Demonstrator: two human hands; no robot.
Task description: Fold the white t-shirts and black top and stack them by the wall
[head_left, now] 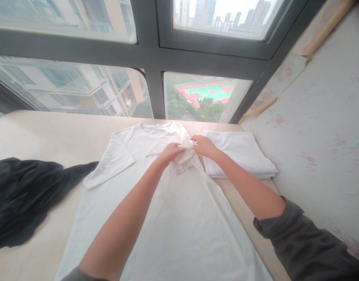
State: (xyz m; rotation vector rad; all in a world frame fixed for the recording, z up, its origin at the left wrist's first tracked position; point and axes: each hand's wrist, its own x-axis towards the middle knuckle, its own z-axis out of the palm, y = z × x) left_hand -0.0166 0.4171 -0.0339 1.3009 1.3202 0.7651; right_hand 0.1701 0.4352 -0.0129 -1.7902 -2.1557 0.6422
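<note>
Pinching a gathered fold (pixel 185 159) of a white T-shirt (pixel 179 218), both hands meet just about at the centre of the view, the two grips facing each other with a short stretch of cloth between them. The left hand (pixel 169 153) comes up from 7 o'clock; its grip is narrow, the thumb lying along the edge of the fold and the fingers tucked underneath, where the cloth hides part of them. The right hand (pixel 205 146) comes in from 4 o'clock, its grip likewise narrow, fingers curled and the tips closed on the same fold near the shirt's shoulder at 1 o'clock of the garment. The T-shirt lies spread on a pale ledge (pixel 59 130), collar toward 12 o'clock and body running down to 6 o'clock beneath the left forearm. Its other sleeve (pixel 109 163) lies flat toward 9 o'clock, and dark lettering (pixel 152 155) on the chest sits just beside the left hand, partly covered by it. At 3 o'clock, just beyond the right hand, rests a folded white cloth (pixel 238 150), partly behind the right forearm. A crumpled black cloth (pixel 21 199) lies between 8 and 9 o'clock, its thin end beside the flat sleeve. A grey window frame (pixel 151 58) stands at 12 o'clock, and a flower-patterned wall (pixel 322 128) rises at 3 o'clock.
</note>
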